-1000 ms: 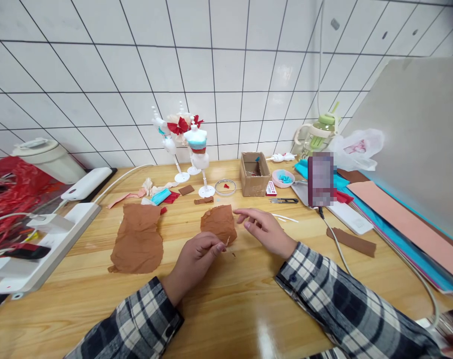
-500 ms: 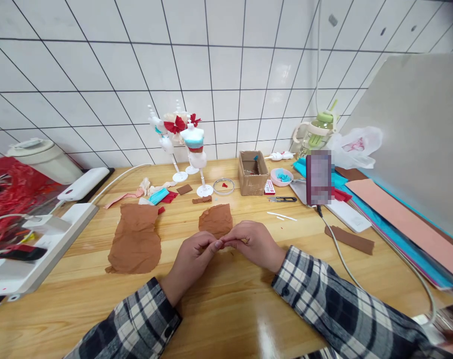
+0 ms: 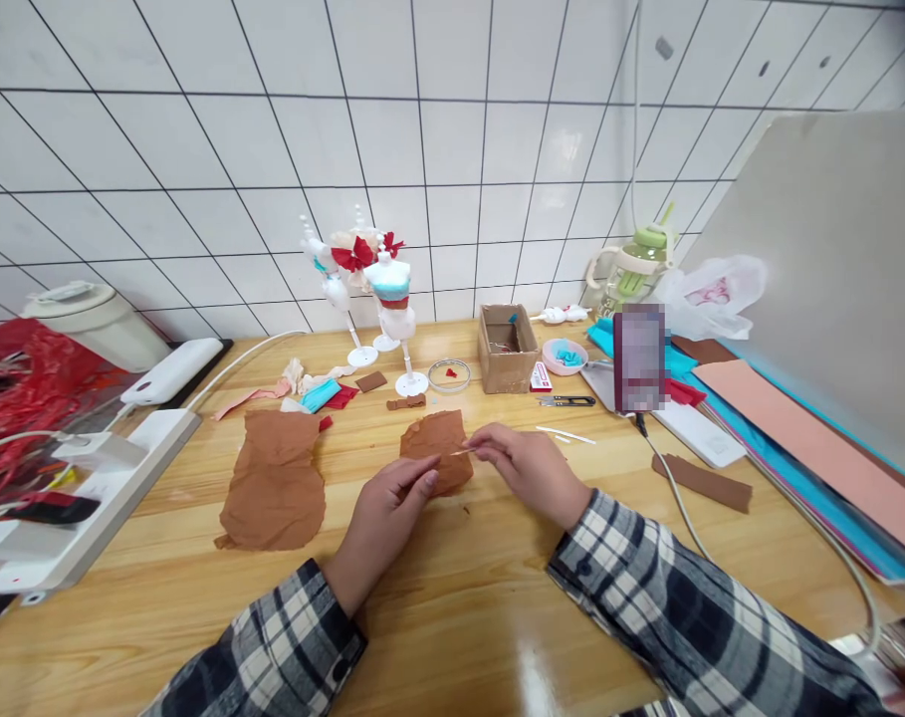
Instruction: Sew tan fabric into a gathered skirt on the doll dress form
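A thin pale strip (image 3: 456, 453) spans the small gap between my two hands; its exact kind is too small to tell. The fingertips of my left hand (image 3: 386, 515) close at its left end. My right hand (image 3: 531, 468) pinches the other end. Just behind the fingers lies a small crumpled piece of brown crepe paper (image 3: 431, 432), partly covered by them. A larger wrinkled brown crepe paper piece (image 3: 273, 483) rests flat to the left of my left hand.
White mini dress forms (image 3: 397, 321) with coloured paper stand at the back, near a cardboard box (image 3: 508, 358). Thread snips (image 3: 566, 401), a pink bowl (image 3: 565, 357) and a phone (image 3: 638, 358) are to the right. A power strip (image 3: 115, 493) lies left; a cable (image 3: 680, 508) crosses the right side.
My hands have moved apart from touching, the right one shifting rightward, and the thin pale strip now shows between them. The view has shifted slightly.
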